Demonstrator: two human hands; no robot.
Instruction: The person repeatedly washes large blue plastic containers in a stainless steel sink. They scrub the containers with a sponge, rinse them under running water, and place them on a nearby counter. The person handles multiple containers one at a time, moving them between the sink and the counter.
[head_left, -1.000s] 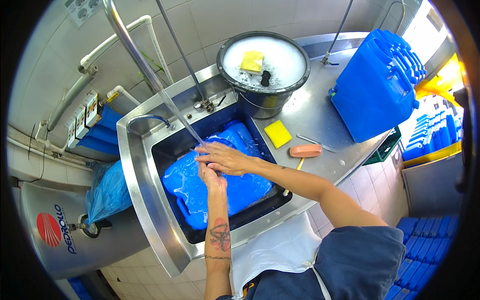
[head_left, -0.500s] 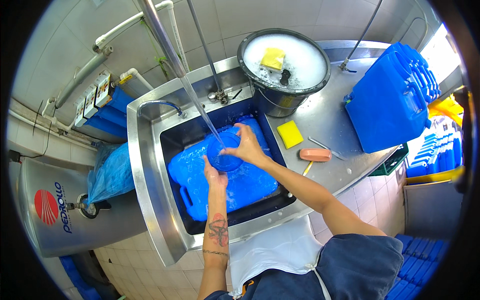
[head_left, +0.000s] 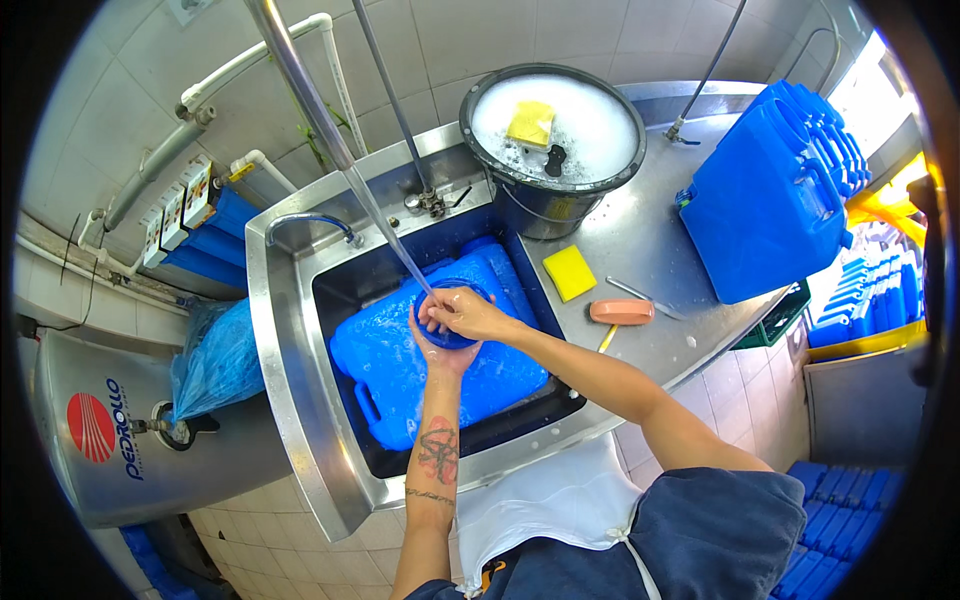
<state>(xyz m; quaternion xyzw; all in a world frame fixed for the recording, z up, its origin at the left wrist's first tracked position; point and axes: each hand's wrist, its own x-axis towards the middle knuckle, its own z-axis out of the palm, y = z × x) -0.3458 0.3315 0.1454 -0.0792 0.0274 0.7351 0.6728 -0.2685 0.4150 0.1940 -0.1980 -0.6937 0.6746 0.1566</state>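
Note:
Over the sink, my left hand (head_left: pixel 442 354) holds a round blue lid (head_left: pixel 452 339) from below, fingers wrapped around its side. My right hand (head_left: pixel 466 312) lies over the lid with curled fingers, touching its inside; its fingertips are partly hidden. A stream of water (head_left: pixel 400 252) from the steel pipe (head_left: pixel 300 85) falls onto the lid and the right fingers. Under both hands, a wet blue jerrycan (head_left: pixel 500 375) lies on its side in the dark basin, its handle toward the lower left.
A black bucket (head_left: pixel 530 212) of suds, with a yellow sponge (head_left: pixel 531 122) floating, stands behind the sink. On the steel counter (head_left: pixel 650 230) lie another yellow sponge (head_left: pixel 569 273), an orange-headed brush (head_left: pixel 621 312) and a metal tool (head_left: pixel 640 295). Blue jerrycans (head_left: pixel 760 200) stand at right; a curved faucet (head_left: pixel 310 220) is at left.
My right hand has moved from the far rim of the lid to over its inside, and its fingers have curled. The left hand keeps the lid under the stream. The view has shifted slightly.

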